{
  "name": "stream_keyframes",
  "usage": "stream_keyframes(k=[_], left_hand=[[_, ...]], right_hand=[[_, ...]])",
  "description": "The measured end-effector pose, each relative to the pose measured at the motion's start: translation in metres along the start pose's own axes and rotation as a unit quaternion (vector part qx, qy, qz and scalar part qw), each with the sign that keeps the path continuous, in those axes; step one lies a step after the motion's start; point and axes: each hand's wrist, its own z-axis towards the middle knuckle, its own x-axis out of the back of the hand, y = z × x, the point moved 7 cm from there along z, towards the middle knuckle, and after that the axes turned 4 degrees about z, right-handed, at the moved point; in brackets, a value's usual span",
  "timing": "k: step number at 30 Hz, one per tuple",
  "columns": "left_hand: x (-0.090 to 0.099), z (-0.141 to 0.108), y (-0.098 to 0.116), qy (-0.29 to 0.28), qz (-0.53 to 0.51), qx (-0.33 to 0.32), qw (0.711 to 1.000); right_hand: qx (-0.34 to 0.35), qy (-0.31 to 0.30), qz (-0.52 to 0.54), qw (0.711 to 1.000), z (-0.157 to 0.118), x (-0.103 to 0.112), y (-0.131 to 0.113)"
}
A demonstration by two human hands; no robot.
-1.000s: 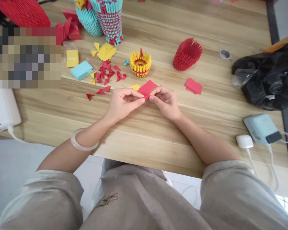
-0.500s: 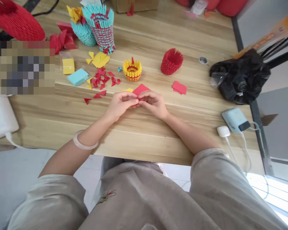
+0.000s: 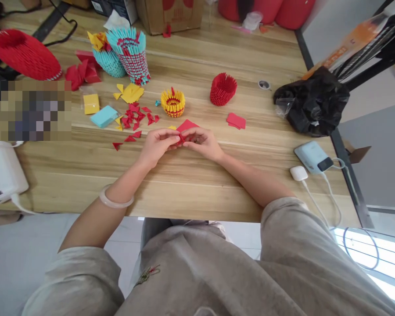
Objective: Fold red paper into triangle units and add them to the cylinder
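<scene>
My left hand and my right hand meet above the table, fingertips pinched on a small red paper piece. Much of that piece is hidden by the fingers. Just behind them lies a red paper sheet, with a bit of yellow paper beside it. Folded red paper triangles are scattered to the left. Beyond my hands stands a small yellow and red folded-paper basket. A red folded-paper cup stands farther right, and a few red paper slips lie in front of it.
Blue and red paper vases stand at the back left, near yellow sheets and a blue paper stack. At the right are a black plastic bag, a light blue power bank and a white charger. A cardboard box stands behind.
The view has shifted, showing more of the table's back. My fingertips have moved slightly apart, so more of the red paper piece shows between them; both hands still hold it.
</scene>
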Motion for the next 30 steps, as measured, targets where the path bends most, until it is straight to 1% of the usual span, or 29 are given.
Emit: stream_keyframes(k=[4,7,9,12,15,18,21,24,27,30], left_hand=[[0.001,-0.001,0.001,0.009,0.025,0.025,0.999],[-0.002,-0.003,-0.002,-0.005,0.017,0.058,0.998],[-0.004,-0.005,-0.004,-0.021,-0.003,0.069,0.997],[-0.007,-0.006,-0.007,-0.042,-0.029,0.083,0.995],[-0.008,-0.007,-0.009,-0.052,-0.042,0.100,0.993],[-0.010,-0.008,-0.009,-0.062,-0.042,0.108,0.991],[-0.010,-0.009,-0.009,-0.054,-0.044,0.110,0.991],[-0.010,-0.009,-0.010,-0.043,-0.057,0.117,0.991],[-0.010,-0.008,-0.012,-0.041,-0.068,0.125,0.989],[-0.009,-0.008,-0.013,-0.043,-0.075,0.130,0.988]], right_hand=[[0.004,0.028,0.003,1.000,-0.002,0.002,-0.003],[0.000,0.053,0.004,0.999,-0.005,0.004,-0.002],[0.006,0.063,-0.006,0.998,-0.007,0.004,-0.003],[0.046,0.077,-0.058,0.994,-0.011,0.006,-0.009],[0.118,0.085,-0.166,0.975,-0.016,0.006,-0.023],[0.201,0.061,-0.267,0.940,-0.020,0.001,-0.036],[0.265,0.010,-0.297,0.918,-0.023,-0.006,-0.042],[0.304,-0.031,-0.305,0.902,-0.024,-0.010,-0.042],[0.333,-0.051,-0.307,0.890,-0.025,-0.011,-0.042],[0.346,-0.065,-0.305,0.885,-0.026,-0.012,-0.042]])
